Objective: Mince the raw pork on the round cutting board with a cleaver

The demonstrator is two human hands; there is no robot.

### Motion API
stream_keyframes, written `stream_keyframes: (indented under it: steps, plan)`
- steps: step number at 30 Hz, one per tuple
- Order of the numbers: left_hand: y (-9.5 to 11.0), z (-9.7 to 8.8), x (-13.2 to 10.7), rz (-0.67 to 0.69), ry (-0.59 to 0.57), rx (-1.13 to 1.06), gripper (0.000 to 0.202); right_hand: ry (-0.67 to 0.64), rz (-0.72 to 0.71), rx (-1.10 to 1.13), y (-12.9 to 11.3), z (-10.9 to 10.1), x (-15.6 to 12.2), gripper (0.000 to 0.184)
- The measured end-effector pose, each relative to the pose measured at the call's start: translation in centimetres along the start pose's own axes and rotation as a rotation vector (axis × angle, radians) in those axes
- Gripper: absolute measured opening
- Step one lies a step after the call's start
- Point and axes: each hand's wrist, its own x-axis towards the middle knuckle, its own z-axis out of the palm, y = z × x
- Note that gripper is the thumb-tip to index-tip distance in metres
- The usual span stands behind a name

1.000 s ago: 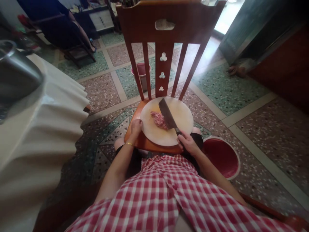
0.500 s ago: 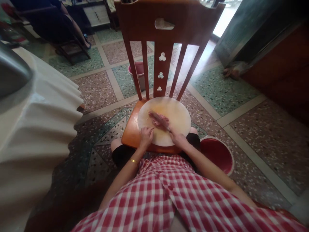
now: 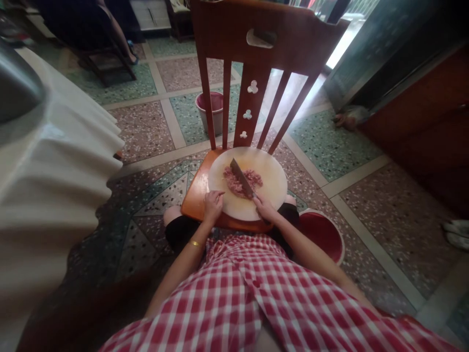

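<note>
A round, pale cutting board [image 3: 269, 195] rests on the seat of a wooden chair [image 3: 196, 193] in front of me. Chopped raw meat [image 3: 234, 185] lies in a loose pile at its middle. My right hand [image 3: 266, 208] is closed around the handle of a cleaver [image 3: 242, 177], whose blade lies across the meat and points away to the left. At the near left rim, my left hand [image 3: 213, 206] grips the edge of the board, with its fingers partly hidden from view.
Beyond the chair back stands a bin [image 3: 216, 115]; a red basin [image 3: 322, 234] is on the floor by my right knee. A cloth-covered table [image 3: 54, 161] is at the left. Someone's leg [image 3: 120, 34] shows at the upper left.
The cleaver, blurred before, now shows sharply with its blade turned more steeply away from me. The meat appears more spread out. My left hand has shifted slightly left along the board.
</note>
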Motion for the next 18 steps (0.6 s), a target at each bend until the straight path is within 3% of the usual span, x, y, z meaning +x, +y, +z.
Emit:
stream_keyframes:
  steps: [8, 12, 16, 18]
  plan:
    - [-0.2, -0.4, -0.1, -0.023, 0.029, -0.012, 0.023, 0.141, -0.135, -0.363, 1.7, -1.0, 0.6, 0.039]
    - [-0.8, -0.7, -0.1, -0.052, 0.03, -0.016, 0.023, 0.155, -0.277, -0.364, -1.1, -2.2, -1.3, 0.048]
    - [-1.0, -0.7, 0.2, -0.062, 0.058, -0.044, 0.023, 0.263, -0.564, -0.373, -5.3, -2.6, -2.9, 0.049]
    - [-0.9, -0.6, 0.4, -0.05, 0.065, -0.058, 0.023, 0.308, -0.625, -0.371, -5.5, -2.0, -2.7, 0.049]
